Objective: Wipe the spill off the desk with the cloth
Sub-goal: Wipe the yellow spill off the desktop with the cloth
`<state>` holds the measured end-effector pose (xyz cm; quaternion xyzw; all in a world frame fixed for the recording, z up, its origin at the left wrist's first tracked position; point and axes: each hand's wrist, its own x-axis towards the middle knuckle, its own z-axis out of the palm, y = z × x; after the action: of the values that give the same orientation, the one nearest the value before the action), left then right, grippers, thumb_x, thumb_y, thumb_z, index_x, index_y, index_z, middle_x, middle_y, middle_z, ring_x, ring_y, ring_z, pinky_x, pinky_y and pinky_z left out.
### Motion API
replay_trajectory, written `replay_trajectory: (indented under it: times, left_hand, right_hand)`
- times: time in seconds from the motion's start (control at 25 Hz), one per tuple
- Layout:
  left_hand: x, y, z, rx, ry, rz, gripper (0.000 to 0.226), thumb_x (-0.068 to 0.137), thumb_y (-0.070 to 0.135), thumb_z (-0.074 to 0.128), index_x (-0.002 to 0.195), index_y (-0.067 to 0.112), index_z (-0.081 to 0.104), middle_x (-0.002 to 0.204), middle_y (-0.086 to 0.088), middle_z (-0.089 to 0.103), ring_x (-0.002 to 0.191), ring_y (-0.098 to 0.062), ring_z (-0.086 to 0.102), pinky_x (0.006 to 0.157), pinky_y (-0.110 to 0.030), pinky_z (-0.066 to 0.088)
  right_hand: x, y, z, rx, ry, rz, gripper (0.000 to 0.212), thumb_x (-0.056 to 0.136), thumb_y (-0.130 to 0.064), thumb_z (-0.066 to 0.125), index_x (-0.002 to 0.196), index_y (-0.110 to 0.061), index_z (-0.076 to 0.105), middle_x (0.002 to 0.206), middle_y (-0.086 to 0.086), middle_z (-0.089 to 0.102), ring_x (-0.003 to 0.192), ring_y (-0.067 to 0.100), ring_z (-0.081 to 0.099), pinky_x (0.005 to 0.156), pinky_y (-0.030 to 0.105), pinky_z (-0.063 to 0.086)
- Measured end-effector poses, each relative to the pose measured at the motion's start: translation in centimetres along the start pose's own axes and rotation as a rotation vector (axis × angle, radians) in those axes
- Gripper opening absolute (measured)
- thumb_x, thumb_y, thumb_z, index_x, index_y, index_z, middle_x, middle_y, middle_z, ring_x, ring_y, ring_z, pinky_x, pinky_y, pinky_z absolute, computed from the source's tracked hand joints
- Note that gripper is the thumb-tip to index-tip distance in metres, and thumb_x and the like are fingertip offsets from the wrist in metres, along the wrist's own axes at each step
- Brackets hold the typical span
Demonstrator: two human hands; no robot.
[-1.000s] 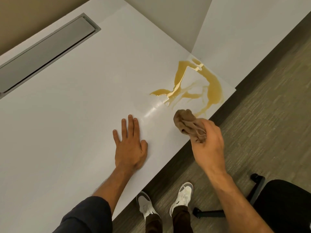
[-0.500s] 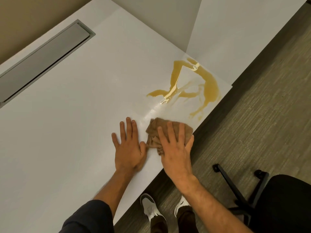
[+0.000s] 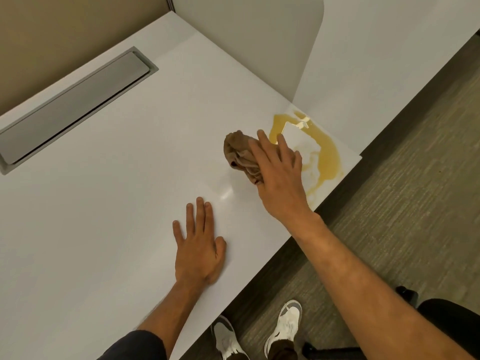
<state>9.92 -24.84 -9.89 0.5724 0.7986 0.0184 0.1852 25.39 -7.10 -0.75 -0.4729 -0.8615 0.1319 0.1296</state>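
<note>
From the head camera, the white desk (image 3: 109, 183) ran from the lower left up toward a pale divider panel (image 3: 249, 48) standing at its far edge. A long grey cable-tray lid (image 3: 75, 105) lay set into the desk top at the far left, well apart from both hands. Beyond the divider lay a second white surface (image 3: 389, 53). Grey carpet (image 3: 405, 203) showed past the desk's near edge, with two white shoes (image 3: 285, 326) on it and part of a black chair (image 3: 446, 323) at the lower right. No brand, label or writing could be read anywhere.

The yellow-brown spill (image 3: 327, 157) spread over the desk's right corner, close to the edge. The brown cloth (image 3: 239, 152), bunched, lay on the desk at the spill's left margin. The right hand (image 3: 278, 175) pressed down on the cloth with fingers straight and spread, fingertips reaching the spill's near part. The left hand (image 3: 200, 245) rested flat on the bare desk, fingers extended, holding nothing, apart from the cloth.
</note>
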Motion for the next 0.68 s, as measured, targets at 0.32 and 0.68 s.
replay_trajectory:
  times: [0.32, 0.68]
  left_hand:
    - [0.2, 0.0, 0.2, 0.013, -0.003, -0.011, 0.081, 0.098, 0.054, 0.012, 0.162, 0.023, -0.026, 0.172, 0.0, -0.03, 0.16, -0.024, -0.025, 0.127, -0.055, -0.016]
    - [0.1, 0.2, 0.0, 0.01, -0.011, -0.016, 0.081, 0.097, 0.053, 0.014, 0.163, 0.02, -0.022, 0.174, -0.003, -0.025, 0.161, -0.026, -0.022, 0.129, -0.058, -0.01]
  right_hand:
    - [2.9, -0.2, 6.2, -0.199, -0.139, -0.01, 0.097, 0.08, -0.093, 0.026, 0.159, -0.037, 0.028, 0.172, 0.009, 0.016, 0.156, 0.048, 0.004, 0.111, 0.08, -0.006]
    - [3.9, -0.8, 9.5, -0.228, -0.09, 0.046, 0.062, 0.097, -0.062, 0.044, 0.153, -0.034, 0.042, 0.162, 0.008, 0.041, 0.149, 0.044, 0.031, 0.104, 0.074, 0.03]
